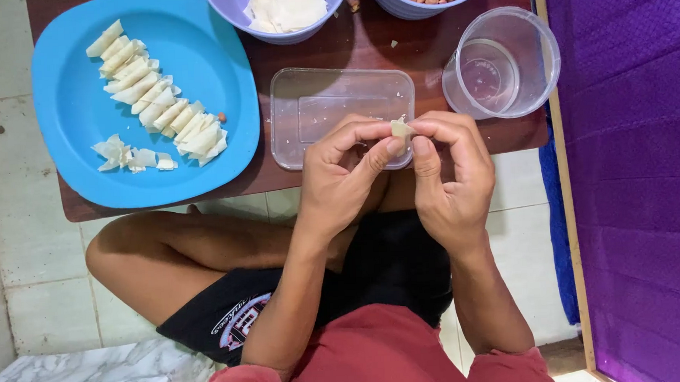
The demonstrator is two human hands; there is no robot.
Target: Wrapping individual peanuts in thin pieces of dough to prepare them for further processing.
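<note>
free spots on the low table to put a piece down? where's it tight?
Free: the right half of the blue plate, beside the rolled wrappers; the empty clear container. A bare strip of table lies below the clear cup. Tight: the top edge, where two bowls crowd, and where left hand and right hand pinch a wrapper piece.

A home: a person sits on a pale tiled floor (24, 304) at a low wooden bench (334, 46), with food bowls (272, 30) beyond the hands and purple bedding (637, 163) alongside.
</note>
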